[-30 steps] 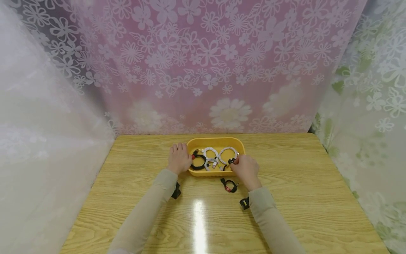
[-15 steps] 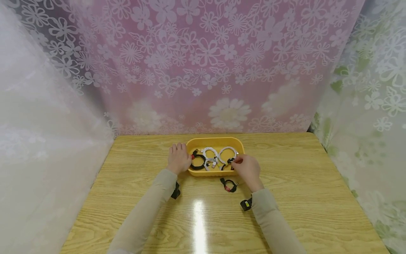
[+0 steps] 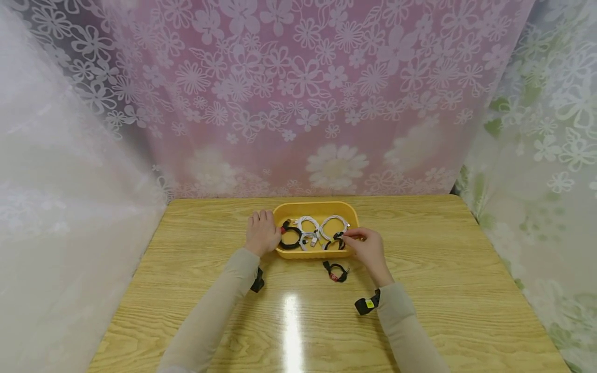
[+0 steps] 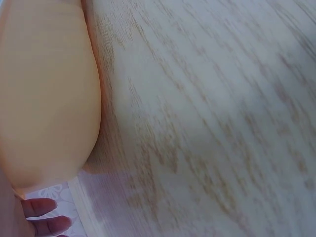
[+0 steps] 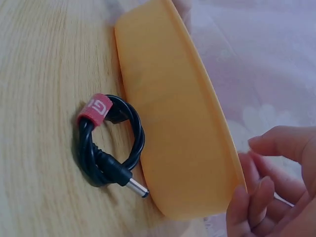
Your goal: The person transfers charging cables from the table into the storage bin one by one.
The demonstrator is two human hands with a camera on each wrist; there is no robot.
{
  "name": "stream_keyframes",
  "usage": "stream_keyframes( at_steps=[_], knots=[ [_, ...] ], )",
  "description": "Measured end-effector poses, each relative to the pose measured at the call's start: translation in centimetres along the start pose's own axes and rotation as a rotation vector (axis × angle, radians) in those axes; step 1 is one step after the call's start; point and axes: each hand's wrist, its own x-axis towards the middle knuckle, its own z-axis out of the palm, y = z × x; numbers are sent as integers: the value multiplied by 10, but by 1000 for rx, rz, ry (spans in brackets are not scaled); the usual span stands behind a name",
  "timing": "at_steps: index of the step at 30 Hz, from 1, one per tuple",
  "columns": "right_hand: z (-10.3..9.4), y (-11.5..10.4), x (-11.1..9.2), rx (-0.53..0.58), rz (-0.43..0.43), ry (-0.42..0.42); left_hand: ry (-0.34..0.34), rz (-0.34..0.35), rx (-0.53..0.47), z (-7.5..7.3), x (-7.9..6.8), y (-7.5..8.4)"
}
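My left hand (image 3: pixel 262 233) holds the left end of a yellow tray (image 3: pixel 317 255), its fingers lying over the end. Inside the tray lie coiled cables: a black cable (image 3: pixel 298 245) with a red tie at the left, white cables (image 3: pixel 309 218), and another black cable (image 3: pixel 335 240) at the front right. My right hand (image 3: pixel 368 251) hovers at the tray's right end, thumb and forefinger beside that front-right black cable. In the right wrist view its fingers (image 5: pixel 261 197) bend loosely near the rim with nothing visible between them.
One more coiled black cable (image 5: pixel 134 123) with a red tie and a silver barrel plug lies on the wooden table (image 3: pixel 210 321), just in front of the tray. Floral curtains (image 3: pixel 336 103) enclose the back and both sides.
My right hand has drawn back slightly from the front-right black cable and its fingers have loosened, leaving it in the tray. The left hand stays on the tray's end.
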Motion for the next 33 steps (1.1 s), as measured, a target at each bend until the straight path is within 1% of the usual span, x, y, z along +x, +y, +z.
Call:
stream_keyframes(
  at_steps=[3, 8, 12, 14, 20, 23, 27, 33],
  knots=[
    [-2, 2, -3, 116, 11, -8, 5, 0, -2, 1, 0, 0],
    [-4, 1, -8, 261, 27, 9, 8, 2, -7, 3, 1, -2],
    [-5, -1, -17, 359, 29, 33, 3, 0, -13, 3, 1, -2],
    [-5, 0, -23, 387, 33, 38, 8, 2, -15, 3, 1, -2],
    [-5, 6, -38, 397, 65, 60, 3, 9, -6, 3, 1, -3],
    [-3, 12, -43, 366, 95, 78, 0, 14, 0, 2, 1, -3],
    [2, 26, -48, 327, 139, 75, 1, 15, -5, 1, 0, -2],
    [12, 42, -53, 367, 181, 58, 16, 16, -7, 2, 0, -3]
  ],
)
